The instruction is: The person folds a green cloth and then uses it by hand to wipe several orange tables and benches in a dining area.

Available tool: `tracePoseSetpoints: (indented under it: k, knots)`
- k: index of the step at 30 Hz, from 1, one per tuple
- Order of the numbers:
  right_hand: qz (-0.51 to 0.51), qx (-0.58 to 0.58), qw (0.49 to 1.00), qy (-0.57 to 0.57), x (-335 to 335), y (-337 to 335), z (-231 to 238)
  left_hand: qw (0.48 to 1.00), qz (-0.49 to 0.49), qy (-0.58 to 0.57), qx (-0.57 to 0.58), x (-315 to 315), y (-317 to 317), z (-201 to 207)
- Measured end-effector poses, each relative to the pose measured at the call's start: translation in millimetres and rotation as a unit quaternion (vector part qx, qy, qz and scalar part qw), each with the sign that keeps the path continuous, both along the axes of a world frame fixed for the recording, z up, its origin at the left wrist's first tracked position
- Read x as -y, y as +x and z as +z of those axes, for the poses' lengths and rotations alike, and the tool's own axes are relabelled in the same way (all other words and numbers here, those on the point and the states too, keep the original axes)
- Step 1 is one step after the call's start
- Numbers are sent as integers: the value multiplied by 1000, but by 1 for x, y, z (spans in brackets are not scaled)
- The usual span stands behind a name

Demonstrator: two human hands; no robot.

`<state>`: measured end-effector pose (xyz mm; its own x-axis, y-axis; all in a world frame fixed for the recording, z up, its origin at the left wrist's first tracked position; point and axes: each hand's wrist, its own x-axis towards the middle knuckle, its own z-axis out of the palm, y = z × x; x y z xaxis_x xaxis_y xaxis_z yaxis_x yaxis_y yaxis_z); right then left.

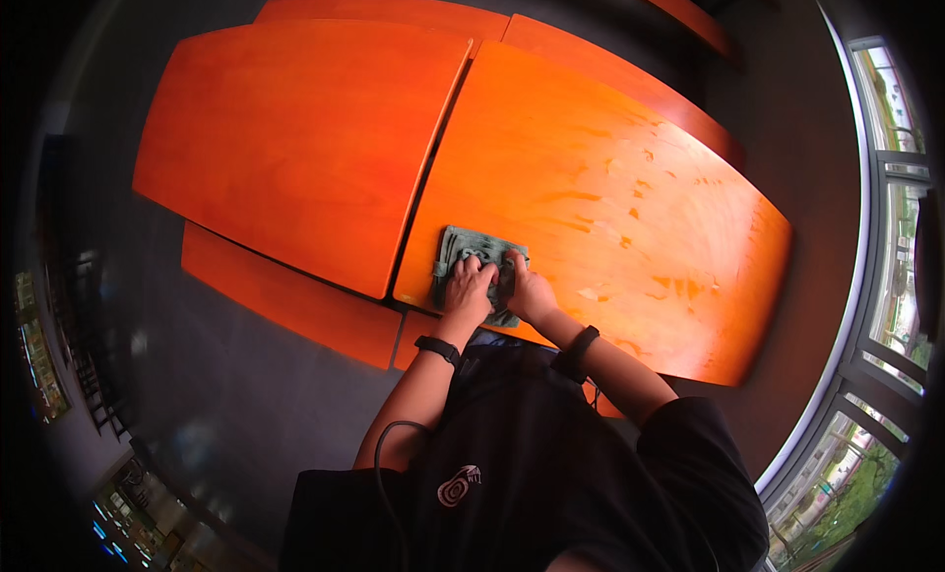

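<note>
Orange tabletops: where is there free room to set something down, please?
The left tabletop is bare, up to the right tabletop. The right tabletop, though streaked, has room between the cloth, the far bench and its right edge. Its near edge, toward the left corner, is crowded: the left hand and right hand are on the cloth.

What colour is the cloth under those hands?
The cloth is greyish green, as the head view, the only one, shows.
</note>
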<state>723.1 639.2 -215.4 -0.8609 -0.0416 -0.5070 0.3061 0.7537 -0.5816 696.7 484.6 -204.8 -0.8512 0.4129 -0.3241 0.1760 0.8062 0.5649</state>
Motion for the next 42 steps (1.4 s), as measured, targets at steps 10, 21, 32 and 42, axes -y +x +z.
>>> tracePoseSetpoints:
  k: [10, 21, 32, 42]
  knots:
    - [4, 11, 999, -43, -6, -4, 7, 995, 19, -100, 7, -13, 6, 13]
    - [102, -63, 984, -129, -32, 29, -25, 980, -40, -191, -42, 17, 27, -1]
    - [16, -38, 994, -101, -364, 218, -24, 960, -191, -203, -32, -305, 203, -29]
    - [-330, 5, 944, 19, -586, 442, -6, 882, -447, -94, -112, -598, 337, -56]
